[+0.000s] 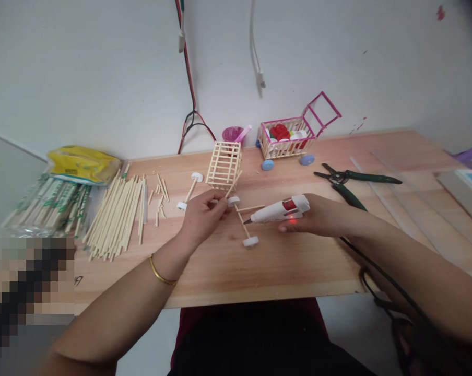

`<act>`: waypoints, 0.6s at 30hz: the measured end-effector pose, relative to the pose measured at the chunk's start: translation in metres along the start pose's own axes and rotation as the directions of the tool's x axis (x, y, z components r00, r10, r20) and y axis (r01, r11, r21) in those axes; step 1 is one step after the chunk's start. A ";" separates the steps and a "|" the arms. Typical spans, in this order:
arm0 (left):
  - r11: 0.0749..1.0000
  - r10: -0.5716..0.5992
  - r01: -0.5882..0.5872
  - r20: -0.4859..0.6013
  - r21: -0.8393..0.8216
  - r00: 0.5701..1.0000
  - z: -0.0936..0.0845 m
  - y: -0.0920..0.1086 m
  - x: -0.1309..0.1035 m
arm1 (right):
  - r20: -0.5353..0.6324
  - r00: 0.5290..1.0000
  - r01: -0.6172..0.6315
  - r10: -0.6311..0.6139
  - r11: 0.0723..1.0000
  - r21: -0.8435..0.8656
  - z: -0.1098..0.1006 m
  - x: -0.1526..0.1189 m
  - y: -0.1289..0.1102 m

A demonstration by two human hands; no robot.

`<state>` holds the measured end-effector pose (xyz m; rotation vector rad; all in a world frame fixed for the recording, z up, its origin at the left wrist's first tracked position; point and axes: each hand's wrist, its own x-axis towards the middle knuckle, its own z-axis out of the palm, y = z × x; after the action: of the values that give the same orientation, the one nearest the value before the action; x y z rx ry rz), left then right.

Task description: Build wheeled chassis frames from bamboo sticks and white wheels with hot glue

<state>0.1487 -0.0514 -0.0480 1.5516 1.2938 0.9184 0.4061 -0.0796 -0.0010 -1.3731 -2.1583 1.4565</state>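
Note:
My right hand (312,216) is wrapped around a white glue gun (275,210), with a small red light glowing under its body. The gun's dark nozzle is at a wooden stick axle (242,223) that has a white wheel (250,241) on its near end and another white wheel (233,200) on its far end. My left hand (207,214) is closed, thumb and forefinger pinching a thin wooden stick (234,184) beside the far wheel. Just beyond stands a small slatted basket of sticks (224,163). A second wheeled axle (190,190) lies left of it.
Loose wooden sticks (116,216), cut bits (160,193) and a yellow packet (85,163) lie left. Behind are a purple bowl (232,134) and a finished-looking pink-trimmed cart (286,138). Green-handled pliers (369,177) and clear glue sticks (392,201) lie right. A black cord (380,266) trails off the edge.

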 end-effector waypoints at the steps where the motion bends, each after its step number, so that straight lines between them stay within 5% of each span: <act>1: 1.000 0.001 -0.001 -0.002 0.001 1.000 0.000 0.001 0.000 | 0.002 1.000 -0.001 0.001 1.000 0.004 0.000 0.000 0.000; 18: 1.000 -0.013 0.013 -0.001 0.023 1.000 0.001 0.004 -0.001 | -0.030 1.000 0.001 -0.001 1.000 0.000 0.002 0.001 0.001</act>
<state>0.1503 -0.0523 -0.0447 1.5587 1.3181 0.8988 0.4047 -0.0801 -0.0027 -1.3851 -2.1397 1.4266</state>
